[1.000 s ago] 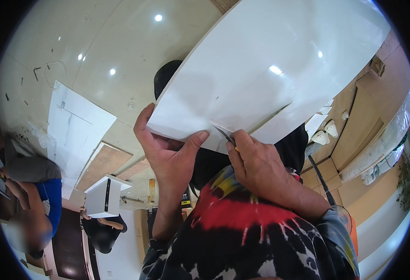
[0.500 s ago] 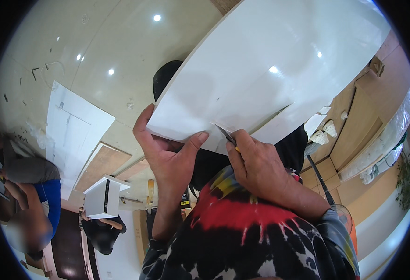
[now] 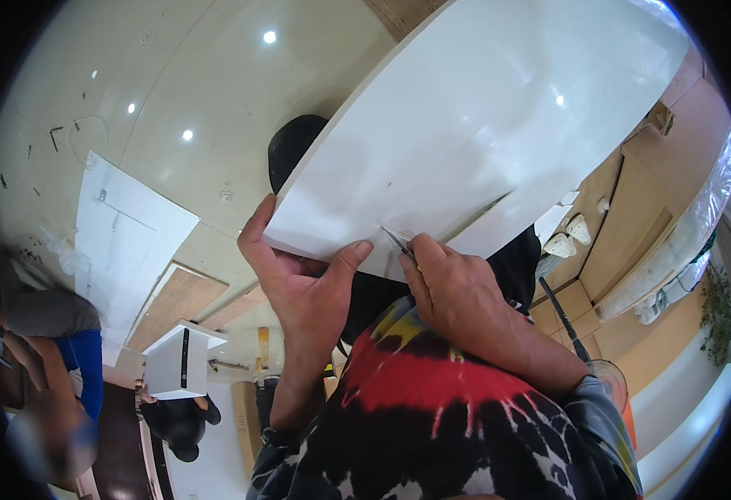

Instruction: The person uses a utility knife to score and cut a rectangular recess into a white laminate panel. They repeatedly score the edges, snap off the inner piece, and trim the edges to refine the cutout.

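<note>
A large glossy white board (image 3: 465,108) lies slanted across my lap, with a long narrow slit running in from its near edge. My left hand (image 3: 303,287) clasps the board's near left corner, thumb on top and fingers round the edge. Closed round a utility knife (image 3: 396,241) is my right hand (image 3: 461,287). The knife's thin blade points up and left and touches the board or sits just above it, right of my left thumb. Most of its handle is hidden in my fingers.
A white panel (image 3: 132,229) and a brown board (image 3: 178,307) lie on the tiled floor at left. Two people are at the lower left, one behind a white box (image 3: 184,358). White clogs (image 3: 565,239) stand at right, near a standing fan (image 3: 607,379).
The view has shifted slightly, so the surroundings sit a little further left and lower. My right hand and the knife have barely moved against the board; my left hand keeps its hold.
</note>
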`<action>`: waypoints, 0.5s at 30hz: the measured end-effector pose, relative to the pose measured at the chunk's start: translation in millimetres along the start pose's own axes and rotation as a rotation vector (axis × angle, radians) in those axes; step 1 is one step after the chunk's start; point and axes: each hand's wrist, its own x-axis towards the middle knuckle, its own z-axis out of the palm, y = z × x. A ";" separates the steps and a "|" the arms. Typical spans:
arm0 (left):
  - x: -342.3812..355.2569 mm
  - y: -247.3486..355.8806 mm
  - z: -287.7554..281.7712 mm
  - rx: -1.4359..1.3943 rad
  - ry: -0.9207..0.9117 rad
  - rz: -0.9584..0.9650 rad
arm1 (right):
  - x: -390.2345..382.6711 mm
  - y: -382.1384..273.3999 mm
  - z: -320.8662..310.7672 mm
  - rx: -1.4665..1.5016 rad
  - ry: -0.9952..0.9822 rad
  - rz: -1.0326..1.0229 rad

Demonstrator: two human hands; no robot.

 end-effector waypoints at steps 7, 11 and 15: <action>1.7 3.9 0.3 0.001 0.011 -0.022 | 4.4 -6.1 0.5 -0.060 -0.015 0.014; 1.8 3.4 -0.9 0.026 0.010 -0.014 | 1.5 -9.0 2.6 -0.114 -0.055 0.030; 1.3 8.2 3.4 0.025 0.034 -0.053 | 3.5 -12.0 -2.8 -0.169 -0.115 0.031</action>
